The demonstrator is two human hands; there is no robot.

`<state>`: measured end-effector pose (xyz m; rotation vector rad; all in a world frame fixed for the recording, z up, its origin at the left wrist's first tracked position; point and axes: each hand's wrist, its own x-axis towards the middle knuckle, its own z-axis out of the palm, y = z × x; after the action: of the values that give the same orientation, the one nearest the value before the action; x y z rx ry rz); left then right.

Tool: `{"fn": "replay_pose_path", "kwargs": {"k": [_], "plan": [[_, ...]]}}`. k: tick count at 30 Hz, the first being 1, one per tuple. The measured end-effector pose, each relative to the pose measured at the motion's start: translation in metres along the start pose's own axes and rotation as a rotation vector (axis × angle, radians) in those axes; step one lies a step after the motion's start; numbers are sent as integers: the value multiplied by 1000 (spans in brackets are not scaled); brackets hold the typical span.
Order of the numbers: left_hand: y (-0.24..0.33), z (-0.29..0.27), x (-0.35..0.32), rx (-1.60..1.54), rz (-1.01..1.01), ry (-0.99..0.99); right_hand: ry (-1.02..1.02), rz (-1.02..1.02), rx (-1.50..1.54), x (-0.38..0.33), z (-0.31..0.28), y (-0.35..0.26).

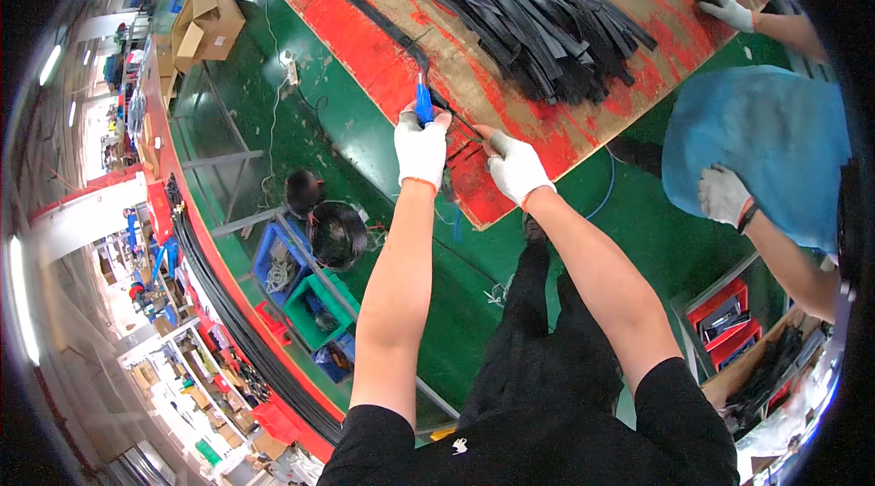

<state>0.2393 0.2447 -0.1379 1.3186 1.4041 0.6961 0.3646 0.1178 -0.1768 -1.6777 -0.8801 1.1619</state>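
Observation:
My left hand (421, 147), in a white glove, is closed round a small tool with a blue handle (424, 104); its exact kind is unclear. A long black strip (383, 23) runs down the left side of the red worn table (355, 41) to my hands. My right hand (515, 165), gloved too, pinches the thin black end of this strip close to the table's corner. Short dark pieces (467, 154) lie between my hands. Beyond them, a large bundle of black strips (538, 21) is spread over the tabletop.
At the right, a co-worker in a blue apron (747, 149) rests one gloved hand (725, 8) on the table edge. Blue and green crates (319, 308), a coil of black cable (337, 235) and a cardboard box (210, 26) stand left. Red bins (729, 322) are at lower right.

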Motion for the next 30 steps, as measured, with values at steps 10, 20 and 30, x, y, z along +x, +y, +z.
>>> {"fn": "replay_pose_path", "kwargs": {"k": [10,20,30], "plan": [[-1,-3,-50,908,445,50,26,-16,-107,2,0,-5],[0,30,-76,1124,268,3,17,24,-56,4,4,-1],[-9,29,-75,1110,324,39,13,53,-79,7,2,-7]]}}
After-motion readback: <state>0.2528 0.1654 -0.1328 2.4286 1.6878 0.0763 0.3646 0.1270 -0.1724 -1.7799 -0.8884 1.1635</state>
